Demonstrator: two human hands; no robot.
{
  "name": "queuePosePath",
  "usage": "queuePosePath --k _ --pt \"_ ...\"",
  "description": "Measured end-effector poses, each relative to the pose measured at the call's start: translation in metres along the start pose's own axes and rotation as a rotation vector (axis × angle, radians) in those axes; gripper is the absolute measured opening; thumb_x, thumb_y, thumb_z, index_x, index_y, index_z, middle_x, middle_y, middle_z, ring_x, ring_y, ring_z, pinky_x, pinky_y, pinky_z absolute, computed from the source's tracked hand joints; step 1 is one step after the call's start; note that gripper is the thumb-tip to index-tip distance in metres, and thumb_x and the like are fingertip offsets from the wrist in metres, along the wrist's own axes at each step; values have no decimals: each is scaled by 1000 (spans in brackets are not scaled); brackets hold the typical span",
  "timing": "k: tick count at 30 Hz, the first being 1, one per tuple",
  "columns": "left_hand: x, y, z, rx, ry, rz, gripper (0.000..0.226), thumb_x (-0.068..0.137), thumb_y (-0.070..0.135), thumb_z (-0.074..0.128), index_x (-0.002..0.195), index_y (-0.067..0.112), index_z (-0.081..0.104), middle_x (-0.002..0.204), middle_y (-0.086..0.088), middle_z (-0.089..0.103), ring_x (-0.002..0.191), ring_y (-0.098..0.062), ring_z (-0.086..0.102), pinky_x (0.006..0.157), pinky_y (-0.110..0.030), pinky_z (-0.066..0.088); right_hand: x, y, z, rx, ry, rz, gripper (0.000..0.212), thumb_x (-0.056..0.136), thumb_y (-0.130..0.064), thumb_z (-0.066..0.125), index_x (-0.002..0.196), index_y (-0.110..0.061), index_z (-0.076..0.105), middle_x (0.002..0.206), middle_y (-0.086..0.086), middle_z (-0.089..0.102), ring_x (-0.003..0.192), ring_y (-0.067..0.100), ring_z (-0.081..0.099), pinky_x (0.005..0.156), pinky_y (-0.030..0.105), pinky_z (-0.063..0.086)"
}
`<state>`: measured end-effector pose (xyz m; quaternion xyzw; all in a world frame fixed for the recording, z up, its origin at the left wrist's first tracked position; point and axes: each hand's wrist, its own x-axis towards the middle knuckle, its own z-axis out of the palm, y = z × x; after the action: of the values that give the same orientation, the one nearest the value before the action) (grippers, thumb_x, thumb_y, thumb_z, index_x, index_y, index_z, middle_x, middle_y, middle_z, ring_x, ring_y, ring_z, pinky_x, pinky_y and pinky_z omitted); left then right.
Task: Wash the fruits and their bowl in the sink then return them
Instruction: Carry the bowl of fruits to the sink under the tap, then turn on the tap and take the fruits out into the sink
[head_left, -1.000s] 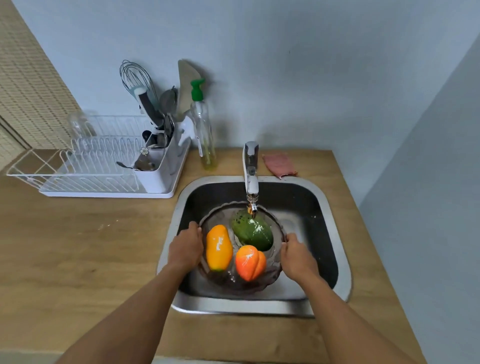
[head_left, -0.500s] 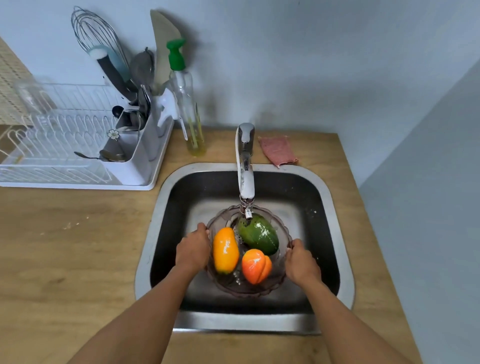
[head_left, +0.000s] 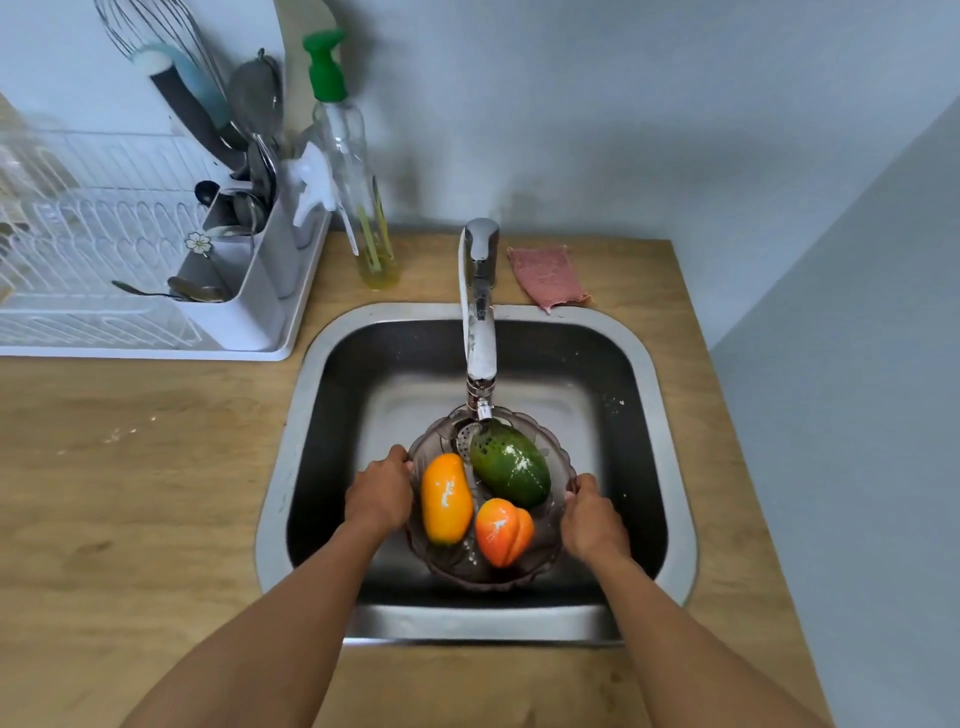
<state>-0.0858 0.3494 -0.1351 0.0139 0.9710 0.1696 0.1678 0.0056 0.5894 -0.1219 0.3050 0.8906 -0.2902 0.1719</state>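
Note:
A clear scalloped bowl (head_left: 485, 574) is held inside the steel sink (head_left: 670, 467), right under the faucet (head_left: 480, 322). In it lie a yellow-orange fruit (head_left: 445, 498) on the left, a green fruit (head_left: 510, 470) at the back and an orange-red fruit (head_left: 503, 531) at the front. All three look wet and water runs down between them. My left hand (head_left: 380, 496) grips the bowl's left rim. My right hand (head_left: 592, 519) grips its right rim.
A soap bottle with a green pump (head_left: 358, 171) and a pink cloth (head_left: 548, 278) flank the faucet base on the wooden counter (head_left: 130, 493). A white dish rack (head_left: 104, 291) with a utensil caddy (head_left: 244, 270) stands at the back left. Walls close off the back and right.
The view has come closer to the sink. Both hands keep their hold on the bowl's rim under the faucet, and the fruits sit in the same places.

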Motion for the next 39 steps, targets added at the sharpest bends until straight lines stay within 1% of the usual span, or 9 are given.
queuePosePath --k 8,13,18,20,22,27,30,34,39 --pt "-2 -1 -2 -22 -64 -39 24 100 29 40 117 18 53 112 -14 65 93 -32 60 74 -39 50 -2 2 -2 74 -93 52 19 100 -23 39 116 -14 45 111 17 62 102 36 60 89 48 51" --pt "0 0 -14 9 -146 -59 29 98 30 39 123 20 52 120 -13 62 101 -34 59 80 -40 49 1 0 -19 63 -178 69 33 100 -24 39 127 -10 50 129 20 57 116 36 55 97 40 46" --pt "2 9 -36 -5 -113 -73 40 98 37 41 133 19 47 133 -14 56 116 -35 56 91 -42 46 1 -16 -46 54 -143 19 40 98 -29 42 130 -6 51 134 18 54 121 34 53 99 37 45" --pt "3 14 -48 -2 -92 -77 41 97 39 42 133 19 46 135 -14 55 118 -36 55 92 -42 45 0 -24 -57 71 -108 -23 39 97 -29 43 128 -7 54 132 16 56 117 33 55 97 38 46" --pt "5 18 -61 6 -71 -62 41 97 39 42 132 18 48 133 -14 56 117 -36 56 92 -41 45 0 -33 -67 69 -88 -65 34 97 -30 43 119 -10 59 126 16 61 113 33 58 96 40 48" --pt "9 29 -90 -29 42 21 31 96 36 44 118 18 57 117 -12 65 101 -31 62 82 -37 47 1 -59 -93 116 -18 -188 29 96 -31 42 95 -12 62 104 15 68 96 34 64 89 42 52" --pt "10 35 -104 -42 75 68 29 97 35 44 115 17 59 115 -10 67 100 -30 63 84 -37 50 1 -73 -106 155 7 -245 29 97 -32 42 96 -12 62 101 13 67 91 32 65 87 45 53" --pt "7 38 -109 -49 86 116 30 97 35 44 115 17 60 115 -9 67 99 -29 62 79 -34 46 -3 -80 -110 182 33 -313 25 97 -31 41 93 -16 61 96 10 68 88 30 66 83 39 53" --pt "-2 38 -94 -115 31 148 26 96 32 48 113 17 61 115 -7 66 99 -26 62 84 -35 50 -8 -74 -97 203 23 -308 22 97 -26 46 103 -14 63 96 6 66 87 22 62 83 35 50"
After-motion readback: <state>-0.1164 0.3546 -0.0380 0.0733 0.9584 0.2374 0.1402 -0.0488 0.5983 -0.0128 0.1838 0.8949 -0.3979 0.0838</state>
